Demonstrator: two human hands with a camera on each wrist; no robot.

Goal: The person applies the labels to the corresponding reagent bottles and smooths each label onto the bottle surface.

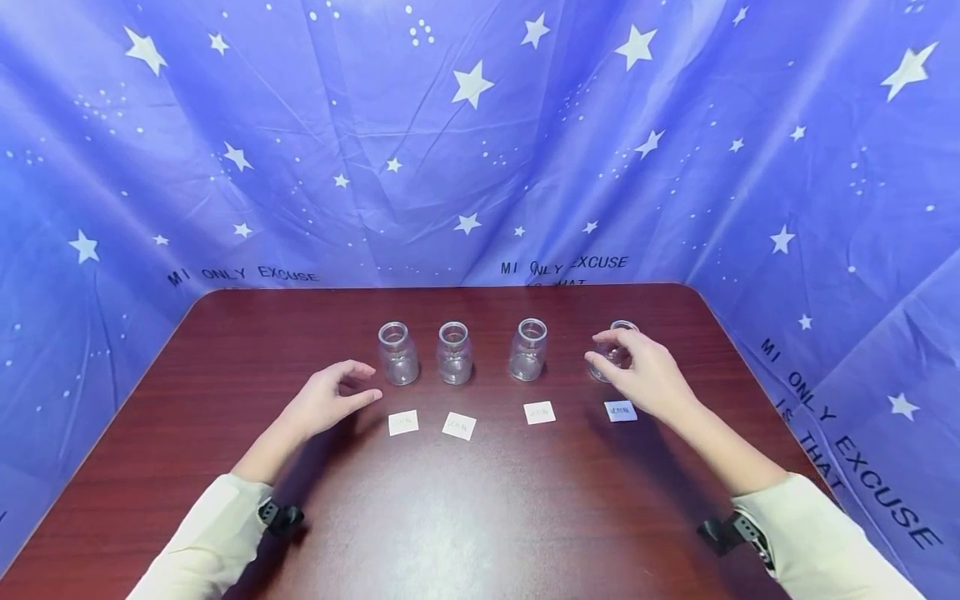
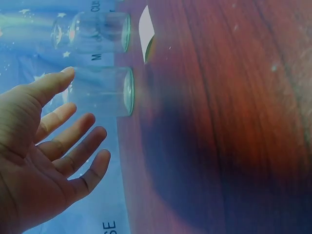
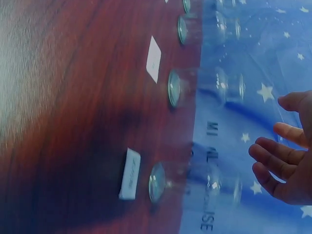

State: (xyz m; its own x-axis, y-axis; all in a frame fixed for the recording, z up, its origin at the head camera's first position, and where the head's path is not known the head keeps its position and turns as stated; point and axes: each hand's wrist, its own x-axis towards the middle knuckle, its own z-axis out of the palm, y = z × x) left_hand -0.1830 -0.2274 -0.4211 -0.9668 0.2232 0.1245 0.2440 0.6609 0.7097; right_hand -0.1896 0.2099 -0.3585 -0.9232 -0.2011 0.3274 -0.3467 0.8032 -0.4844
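Several clear glass jars stand upright in a row on the table. My left hand (image 1: 333, 400) is beside the leftmost jar (image 1: 399, 357), thumb and fingers spread apart and holding nothing. In the left wrist view that jar (image 2: 105, 91) is just beyond the thumb tip. On the right, my right hand (image 1: 645, 371) hovers at the rightmost jar (image 1: 622, 325) and partly hides it in the head view. The right wrist view shows loosely bent fingers (image 3: 275, 156) holding nothing, apart from this jar (image 3: 195, 183). Between them stand two more jars, one left of centre (image 1: 454, 354) and another right of centre (image 1: 528, 350).
A small white paper with writing lies before each jar: the leftmost paper (image 1: 403, 422), a slightly turned one (image 1: 459, 426), another (image 1: 539, 412), and the rightmost (image 1: 621, 411). Starry blue cloth (image 1: 420, 167) hangs behind the dark red wooden table (image 1: 450, 517).
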